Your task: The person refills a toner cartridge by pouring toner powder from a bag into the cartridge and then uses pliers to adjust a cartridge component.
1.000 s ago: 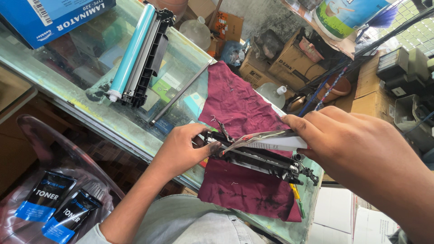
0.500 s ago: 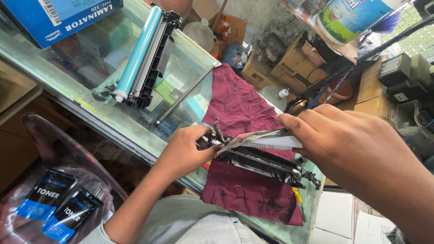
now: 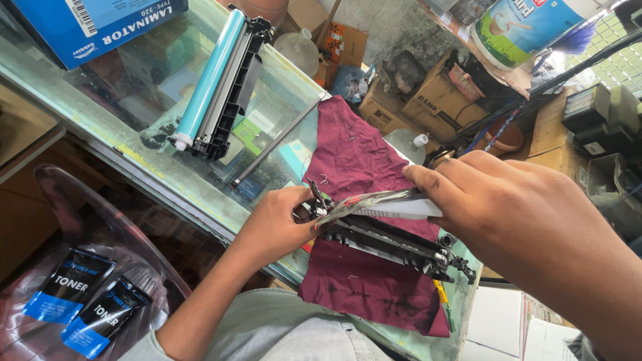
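1. Since a second ago, the view came closer; the left hand (image 3: 277, 224) still grips the near end of the black toner cartridge housing (image 3: 391, 246).
2. The right hand (image 3: 495, 200) keeps pinching a folded paper sheet (image 3: 381, 204) over the housing, so the work continues unchanged.
3. The housing lies on a maroon cloth (image 3: 354, 150) on the glass counter (image 3: 100, 127).
4. A drum unit with cyan roller (image 3: 217, 83) and a metal rod (image 3: 277, 144) lie apart; cardboard boxes (image 3: 428, 100) stand behind.

Daylit glass counter (image 3: 134, 157), cardboard boxes (image 3: 428, 100)

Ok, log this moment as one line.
left hand: steadies black plastic cartridge frame | right hand: grips long flat metal blade | under: maroon cloth
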